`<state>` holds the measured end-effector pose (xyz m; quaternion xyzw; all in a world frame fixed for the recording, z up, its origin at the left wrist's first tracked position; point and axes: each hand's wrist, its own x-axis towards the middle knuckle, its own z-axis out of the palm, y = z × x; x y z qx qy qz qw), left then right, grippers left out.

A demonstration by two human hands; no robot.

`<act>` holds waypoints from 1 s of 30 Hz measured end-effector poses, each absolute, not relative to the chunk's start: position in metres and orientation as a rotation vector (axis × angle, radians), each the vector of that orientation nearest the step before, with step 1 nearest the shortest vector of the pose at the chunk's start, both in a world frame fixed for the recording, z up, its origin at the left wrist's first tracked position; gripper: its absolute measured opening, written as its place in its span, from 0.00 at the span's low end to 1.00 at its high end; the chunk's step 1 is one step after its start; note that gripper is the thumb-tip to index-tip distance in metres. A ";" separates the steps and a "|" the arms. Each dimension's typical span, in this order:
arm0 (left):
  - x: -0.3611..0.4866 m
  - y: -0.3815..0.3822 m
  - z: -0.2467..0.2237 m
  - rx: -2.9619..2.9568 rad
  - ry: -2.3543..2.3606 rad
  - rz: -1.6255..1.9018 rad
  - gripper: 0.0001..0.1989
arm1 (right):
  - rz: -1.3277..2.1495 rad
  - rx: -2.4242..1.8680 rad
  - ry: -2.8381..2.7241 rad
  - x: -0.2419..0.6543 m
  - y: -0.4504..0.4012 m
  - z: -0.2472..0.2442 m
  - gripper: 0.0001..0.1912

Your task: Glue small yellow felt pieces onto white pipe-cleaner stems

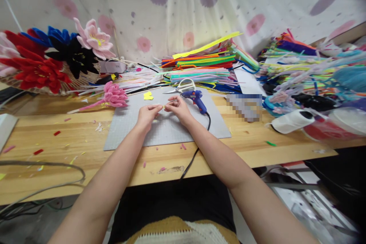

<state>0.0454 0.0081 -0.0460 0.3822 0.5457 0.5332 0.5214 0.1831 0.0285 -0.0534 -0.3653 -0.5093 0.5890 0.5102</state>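
Over the grey cutting mat (pixel 122 129), my left hand (pixel 148 116) and my right hand (pixel 178 110) meet with fingertips pinched. Between them is a tiny yellow piece (pixel 164 107), too small to name; both hands seem to grip it. Just beyond my right hand lies a blue glue gun (pixel 197 101) with a black cord. White-handled scissors (pixel 185 86) rest behind it. A few yellow scraps (pixel 148 95) lie on the mat beyond my left hand. A pink fuzzy flower (pixel 114 95) on a stem lies to the left.
Bundles of coloured pipe cleaners (pixel 203 63) line the back of the wooden table (pixel 85 129). Finished fuzzy flowers (pixel 42 68) stand at the back left. A white roll (pixel 291 121) and plastic bags are at the right. A grey cable (pixel 42 164) curves across the left front.
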 end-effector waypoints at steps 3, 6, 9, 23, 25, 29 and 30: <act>0.045 0.008 -0.044 0.920 1.312 1.272 0.17 | 1.408 -0.873 -1.221 0.183 0.029 -0.054 0.22; 0.046 0.008 -0.044 0.914 1.312 1.275 0.17 | 1.408 -0.859 -1.223 0.183 0.028 -0.053 0.23; 0.046 0.008 -0.045 0.904 1.300 1.280 0.17 | 1.409 -0.838 -1.224 0.183 0.027 -0.052 0.23; 0.047 0.014 -0.046 0.644 0.955 1.357 0.10 | 1.509 -0.820 -1.265 0.176 0.023 -0.053 0.27; 0.047 0.014 -0.046 0.638 0.983 1.347 0.10 | 1.497 -0.847 -1.257 0.176 0.025 -0.054 0.26; 0.049 0.010 -0.042 0.646 1.004 1.306 0.10 | 1.487 -0.877 -1.243 0.178 0.026 -0.055 0.24; 0.049 0.009 -0.041 0.644 1.003 1.297 0.10 | 1.484 -0.885 -1.238 0.179 0.026 -0.055 0.24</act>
